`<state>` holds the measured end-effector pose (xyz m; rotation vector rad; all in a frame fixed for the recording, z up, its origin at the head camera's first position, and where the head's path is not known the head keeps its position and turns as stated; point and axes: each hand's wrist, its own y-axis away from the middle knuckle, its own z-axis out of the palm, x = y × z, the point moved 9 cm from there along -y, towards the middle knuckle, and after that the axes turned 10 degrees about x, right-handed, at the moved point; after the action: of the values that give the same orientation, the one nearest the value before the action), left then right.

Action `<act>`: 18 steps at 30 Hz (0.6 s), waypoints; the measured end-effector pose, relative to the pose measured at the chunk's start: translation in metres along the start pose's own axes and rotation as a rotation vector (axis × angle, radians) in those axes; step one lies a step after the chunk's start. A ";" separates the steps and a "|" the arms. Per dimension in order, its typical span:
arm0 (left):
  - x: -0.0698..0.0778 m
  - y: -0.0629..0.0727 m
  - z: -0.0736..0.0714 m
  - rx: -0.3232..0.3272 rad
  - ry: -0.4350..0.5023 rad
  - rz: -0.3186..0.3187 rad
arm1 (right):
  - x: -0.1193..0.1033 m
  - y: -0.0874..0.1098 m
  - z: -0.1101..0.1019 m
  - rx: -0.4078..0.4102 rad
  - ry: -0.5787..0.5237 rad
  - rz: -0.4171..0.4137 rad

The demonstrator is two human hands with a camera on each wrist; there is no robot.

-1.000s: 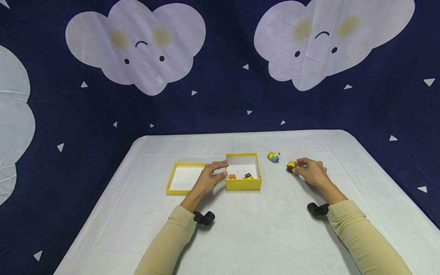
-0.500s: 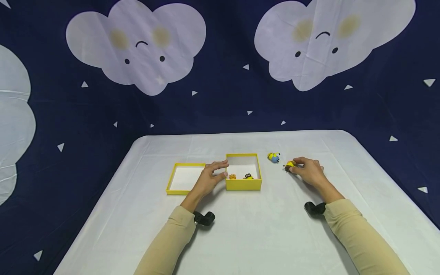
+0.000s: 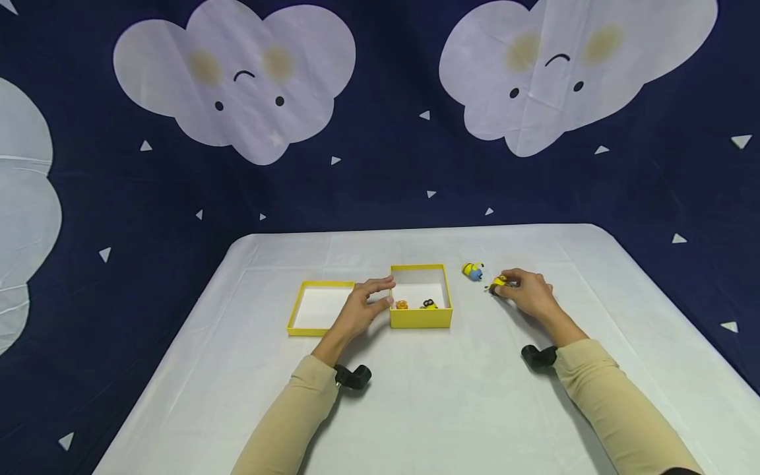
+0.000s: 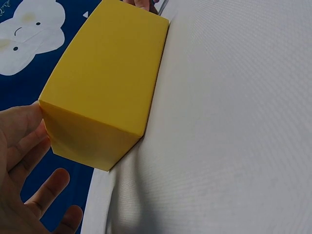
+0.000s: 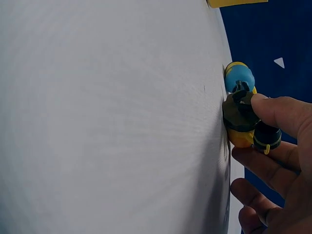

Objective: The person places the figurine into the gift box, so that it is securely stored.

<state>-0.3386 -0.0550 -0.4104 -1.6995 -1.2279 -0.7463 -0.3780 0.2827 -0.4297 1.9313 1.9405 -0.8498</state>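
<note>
My left hand (image 3: 358, 309) rests its fingertips and thumb against the left side of an open yellow box (image 3: 420, 319). In the left wrist view that box (image 4: 102, 63) stands on the table, the other fingers spread loosely. My right hand (image 3: 530, 293) pinches a yellow toy figure (image 3: 497, 285) between thumb and fingers, low over the table. Up close, the toy figure (image 5: 240, 111) shows a dark camouflage-like part and a black round part. Another toy figure, yellow and blue (image 3: 473, 271), lies just beyond it. Two small figures, one orange (image 3: 402, 305) and one yellow with black goggles (image 3: 429, 304), sit inside the box.
A shallow yellow-rimmed box lid (image 3: 320, 331) lies left of the box, partly behind my left hand. The white-covered table (image 3: 439, 402) ends at a dark blue cloth (image 3: 380, 198) printed with clouds.
My right hand has slid a little left, carrying the pinched toy figure towards the box. The figure's dark end has turned leftward. My left hand and the box have stayed put.
</note>
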 end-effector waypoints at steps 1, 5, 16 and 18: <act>0.001 0.000 0.000 0.002 0.000 0.007 | 0.000 0.000 0.000 0.001 0.000 -0.002; 0.001 -0.001 -0.001 0.005 0.001 0.019 | -0.001 0.000 -0.001 0.007 0.006 -0.008; 0.000 -0.001 -0.001 0.003 0.006 -0.005 | -0.005 0.002 -0.005 0.016 0.007 -0.032; 0.000 -0.001 0.000 0.000 0.006 -0.007 | -0.008 0.003 -0.006 0.023 0.000 -0.046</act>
<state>-0.3393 -0.0552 -0.4099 -1.6925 -1.2302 -0.7546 -0.3733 0.2797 -0.4211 1.9063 1.9902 -0.8889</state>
